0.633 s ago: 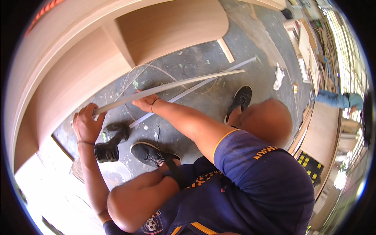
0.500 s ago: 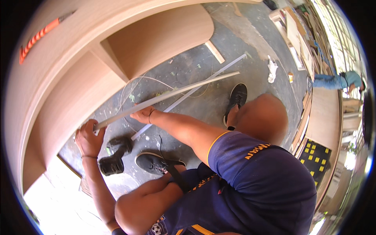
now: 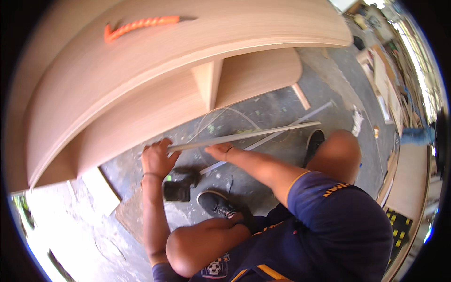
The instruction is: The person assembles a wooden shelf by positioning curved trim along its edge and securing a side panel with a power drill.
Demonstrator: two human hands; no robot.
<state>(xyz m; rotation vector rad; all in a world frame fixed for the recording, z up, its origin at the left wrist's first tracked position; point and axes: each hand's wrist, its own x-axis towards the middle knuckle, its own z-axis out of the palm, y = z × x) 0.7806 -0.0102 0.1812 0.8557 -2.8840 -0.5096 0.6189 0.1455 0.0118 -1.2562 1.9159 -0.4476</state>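
Observation:
A long, narrow pale strip [image 3: 263, 132] is held low over the floor, running alongside the wooden cabinet. My left hand [image 3: 159, 158] is closed around its left end, thumb toward the strip. Farther along, my right hand [image 3: 218, 151] is closed at the near side of the strip, its fingertips partly hidden. A second, whitish strip [image 3: 293, 120] lies on the floor and passes beneath the held one. Just below my left hand, a dark cordless drill [image 3: 178, 188] rests on the floor near my shoe.
The curved wooden cabinet [image 3: 155, 127] spans the far side, with an orange-handled tool [image 3: 143, 25] on top. A thin cord [image 3: 242, 114] curls on the floor. A short wooden piece [image 3: 301, 97] lies by the cabinet. Boards [image 3: 381, 87] are stacked at right, where another person's legs [image 3: 417, 136] show.
The view has turned, so the cabinet, strip and both hands appear farther right and lower. Both hands keep their places on the strip.

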